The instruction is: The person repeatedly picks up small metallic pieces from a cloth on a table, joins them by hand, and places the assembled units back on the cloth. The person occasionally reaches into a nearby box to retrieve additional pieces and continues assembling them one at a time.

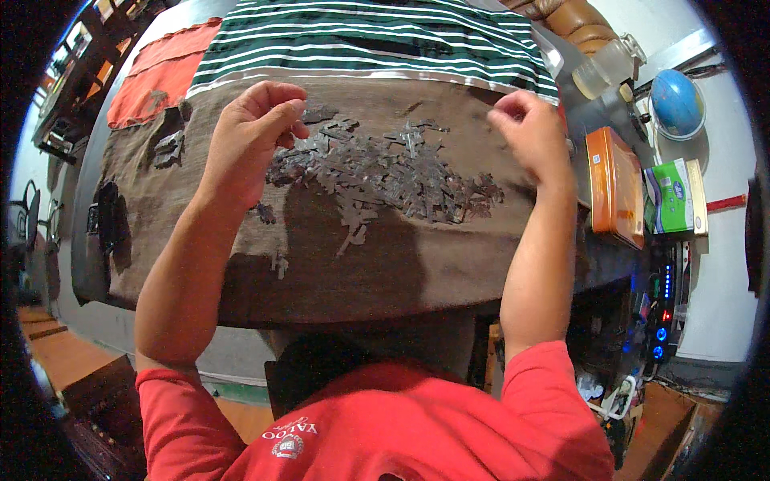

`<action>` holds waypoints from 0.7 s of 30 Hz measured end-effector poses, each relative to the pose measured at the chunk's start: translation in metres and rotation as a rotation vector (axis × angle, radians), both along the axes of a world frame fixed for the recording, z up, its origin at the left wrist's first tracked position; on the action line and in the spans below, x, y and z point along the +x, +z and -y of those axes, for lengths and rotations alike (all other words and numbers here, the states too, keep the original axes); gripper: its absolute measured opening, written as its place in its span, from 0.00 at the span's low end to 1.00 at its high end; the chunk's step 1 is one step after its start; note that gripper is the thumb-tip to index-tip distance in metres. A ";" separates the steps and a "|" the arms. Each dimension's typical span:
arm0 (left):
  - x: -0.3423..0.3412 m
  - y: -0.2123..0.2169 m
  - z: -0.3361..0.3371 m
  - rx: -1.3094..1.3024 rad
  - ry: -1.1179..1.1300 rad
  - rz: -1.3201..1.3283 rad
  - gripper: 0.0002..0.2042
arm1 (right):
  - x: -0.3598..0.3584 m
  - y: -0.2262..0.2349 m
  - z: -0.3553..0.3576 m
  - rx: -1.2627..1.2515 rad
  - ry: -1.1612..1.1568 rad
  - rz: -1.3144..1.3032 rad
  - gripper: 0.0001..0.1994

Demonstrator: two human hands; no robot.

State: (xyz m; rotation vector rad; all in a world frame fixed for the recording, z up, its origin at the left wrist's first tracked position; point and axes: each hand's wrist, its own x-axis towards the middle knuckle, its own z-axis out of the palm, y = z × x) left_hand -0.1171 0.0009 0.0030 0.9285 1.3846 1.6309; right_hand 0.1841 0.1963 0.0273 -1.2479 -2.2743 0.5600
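Fig.: pile of small dark metal pieces (385,172) lies mid-frame on brown cloth (353,264). Left hand (253,132) pinches pieces at pile's left edge; right hand (529,132), upper right, fingers curled, contents unclear. Best lift few pcs at a time, w/o scattering.

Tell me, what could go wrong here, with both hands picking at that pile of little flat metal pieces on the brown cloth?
A few strays already lie apart from the pile of metal pieces, toward the near edge of the brown cloth; a brush of a forearm could knock them off. The left hand and right hand pinch at the pile's ends, so thin edges might nick fingertips. Tugging the cloth could scatter everything.
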 end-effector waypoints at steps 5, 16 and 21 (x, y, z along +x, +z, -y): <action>0.002 -0.001 0.000 -0.016 -0.015 -0.027 0.08 | -0.026 0.010 0.049 -0.202 0.388 0.395 0.25; 0.006 -0.004 -0.001 -0.052 -0.045 -0.093 0.08 | -0.047 0.000 0.069 -0.292 0.576 0.315 0.16; 0.009 -0.001 0.000 -0.057 -0.049 -0.150 0.09 | -0.053 -0.002 0.067 -0.479 0.600 0.210 0.11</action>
